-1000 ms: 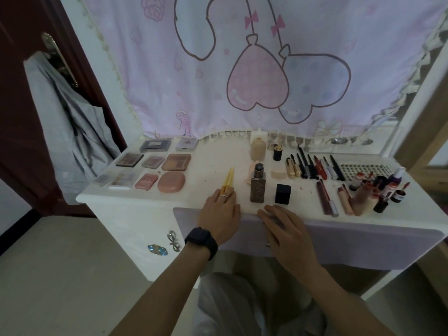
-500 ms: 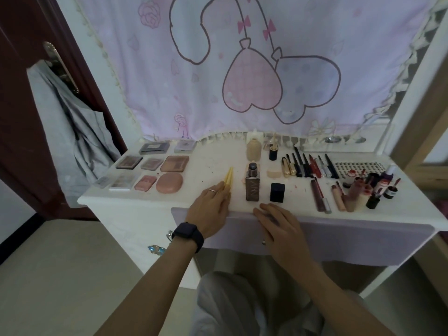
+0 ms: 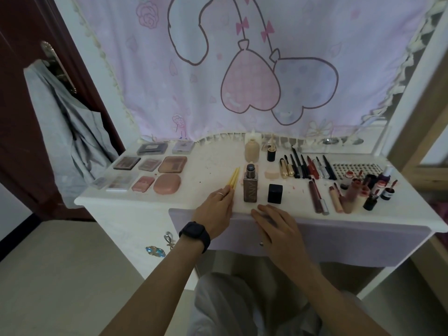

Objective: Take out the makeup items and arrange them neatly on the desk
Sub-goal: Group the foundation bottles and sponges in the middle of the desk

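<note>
Now the left hand [image 3: 215, 210] lies with straight fingers on the near ends of the yellow sticks [image 3: 234, 178], just left of the brown bottle [image 3: 250, 187], while the right hand [image 3: 276, 223] rests flat and relaxed on the desk [image 3: 208, 163] edge in front of that bottle. Done well, the sticks should be nudged gently parallel to the bottle, clear of the palettes [image 3: 172, 164] well to its left and the lipsticks [image 3: 335, 198] to its right.

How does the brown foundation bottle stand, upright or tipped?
Upright: brown foundation bottle sits on its base, dark cap pointing up.
</note>
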Tool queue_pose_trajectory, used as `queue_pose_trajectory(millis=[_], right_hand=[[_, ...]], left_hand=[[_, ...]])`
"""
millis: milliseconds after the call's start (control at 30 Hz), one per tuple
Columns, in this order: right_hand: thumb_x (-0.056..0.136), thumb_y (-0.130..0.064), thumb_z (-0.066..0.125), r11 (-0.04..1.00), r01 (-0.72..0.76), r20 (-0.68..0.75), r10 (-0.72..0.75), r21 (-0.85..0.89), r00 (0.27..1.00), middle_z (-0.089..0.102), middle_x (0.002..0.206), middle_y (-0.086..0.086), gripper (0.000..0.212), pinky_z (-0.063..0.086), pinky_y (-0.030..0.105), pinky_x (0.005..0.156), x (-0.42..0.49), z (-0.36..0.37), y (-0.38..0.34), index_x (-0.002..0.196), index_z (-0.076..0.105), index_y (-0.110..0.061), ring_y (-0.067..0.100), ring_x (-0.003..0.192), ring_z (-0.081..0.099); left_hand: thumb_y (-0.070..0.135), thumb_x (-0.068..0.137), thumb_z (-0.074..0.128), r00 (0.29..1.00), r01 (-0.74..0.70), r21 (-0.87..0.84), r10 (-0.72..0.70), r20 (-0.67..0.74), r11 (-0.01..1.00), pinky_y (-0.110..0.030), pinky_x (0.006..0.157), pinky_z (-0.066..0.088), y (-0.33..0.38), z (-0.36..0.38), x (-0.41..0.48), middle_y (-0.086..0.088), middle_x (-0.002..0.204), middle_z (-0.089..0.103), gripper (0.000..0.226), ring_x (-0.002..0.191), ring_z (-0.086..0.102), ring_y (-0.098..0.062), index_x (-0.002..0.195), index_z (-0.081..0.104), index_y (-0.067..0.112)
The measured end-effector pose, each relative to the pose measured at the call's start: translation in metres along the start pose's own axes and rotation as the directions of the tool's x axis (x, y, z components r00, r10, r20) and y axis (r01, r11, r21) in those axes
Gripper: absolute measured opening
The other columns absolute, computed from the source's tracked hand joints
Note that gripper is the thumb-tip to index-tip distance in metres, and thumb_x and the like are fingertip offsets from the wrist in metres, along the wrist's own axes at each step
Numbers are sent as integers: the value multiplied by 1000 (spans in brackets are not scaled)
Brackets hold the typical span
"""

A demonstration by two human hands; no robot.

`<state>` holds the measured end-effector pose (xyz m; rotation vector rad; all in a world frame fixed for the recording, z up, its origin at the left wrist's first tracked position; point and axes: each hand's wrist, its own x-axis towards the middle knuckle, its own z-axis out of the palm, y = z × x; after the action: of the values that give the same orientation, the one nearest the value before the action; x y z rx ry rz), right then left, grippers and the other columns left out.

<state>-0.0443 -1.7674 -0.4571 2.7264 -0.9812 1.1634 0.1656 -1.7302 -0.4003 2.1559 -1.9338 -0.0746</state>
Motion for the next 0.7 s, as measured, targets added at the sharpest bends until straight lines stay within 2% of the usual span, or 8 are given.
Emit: queue_pose_trajectory(millis=[233,433,600,700], right_hand=[[78,-11,84,1000,-17,2,17,12,1000,64,133,14,52,51,50,100,-1,4,1,127,68,-9,35,121,60],[77,-9,84,1000,-9,-1,9,4,1000,64,132,14,52,52,50,99,-1,2,1,127,68,-9,35,121,61],[76,-10,85,1000,-5,1,5,4,1000,65,132,14,52,52,49,99,-1,2,1,126,69,-9,35,120,61],[78,-12,84,1000,-19,12,18,7,1000,65,132,13,51,52,48,99,1,0,1,126,69,-10,34,120,61]], left_hand=[[23,107,32,999,49,24,-49,-24,998,-39,109,42,5,3,1,-3,163,23,52,142,29,-26,157,24,13],[19,106,34,998,47,4,-47,-46,999,-38,111,40,9,4,0,-5,162,26,52,140,31,-28,156,25,12],[23,106,34,997,36,-46,-39,-68,998,-35,114,34,6,0,0,-6,161,28,50,140,33,-28,155,30,14],[28,107,32,996,21,-91,-29,-90,996,-37,113,35,5,-7,-3,-6,159,32,47,139,36,-29,153,35,17]])
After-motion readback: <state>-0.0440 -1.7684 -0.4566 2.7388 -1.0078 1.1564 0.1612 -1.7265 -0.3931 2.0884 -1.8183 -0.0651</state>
